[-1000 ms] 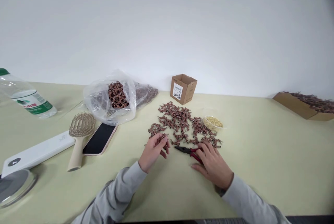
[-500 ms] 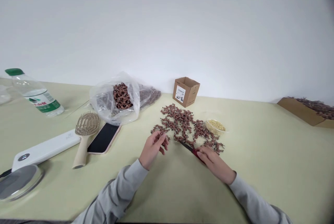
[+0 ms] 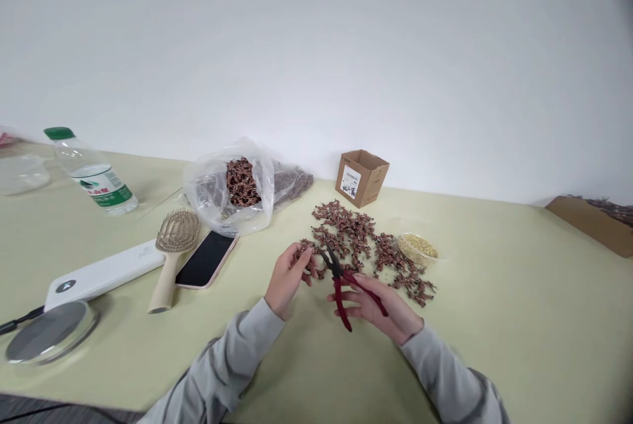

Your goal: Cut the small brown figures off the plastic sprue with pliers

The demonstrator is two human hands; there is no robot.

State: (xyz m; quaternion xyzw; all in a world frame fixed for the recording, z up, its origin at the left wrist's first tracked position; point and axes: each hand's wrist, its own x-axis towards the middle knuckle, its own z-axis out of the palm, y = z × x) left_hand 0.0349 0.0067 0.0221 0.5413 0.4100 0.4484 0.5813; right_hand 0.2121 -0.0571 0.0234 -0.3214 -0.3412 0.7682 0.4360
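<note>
My right hand (image 3: 376, 305) grips a pair of red-handled pliers (image 3: 345, 285), lifted off the table with the dark jaws pointing away toward a spread of small reddish-brown pieces (image 3: 363, 239). My left hand (image 3: 287, 277) is curled, its fingertips pinching a small brown piece at the near left edge of that spread, right beside the plier jaws. A small clear dish of yellowish bits (image 3: 418, 247) sits at the right of the pile.
A small cardboard box (image 3: 361, 177) and a plastic bag of brown pieces (image 3: 232, 186) stand behind. A phone (image 3: 206, 259), hairbrush (image 3: 171, 252), white flat device (image 3: 103, 275), water bottle (image 3: 91, 173) and round glass lid (image 3: 47, 332) lie left. A cardboard tray (image 3: 593, 223) is far right.
My right hand has picked the pliers up from the table and swung them upright toward my left hand. The view has shifted left. My left hand stays at the pile's edge.
</note>
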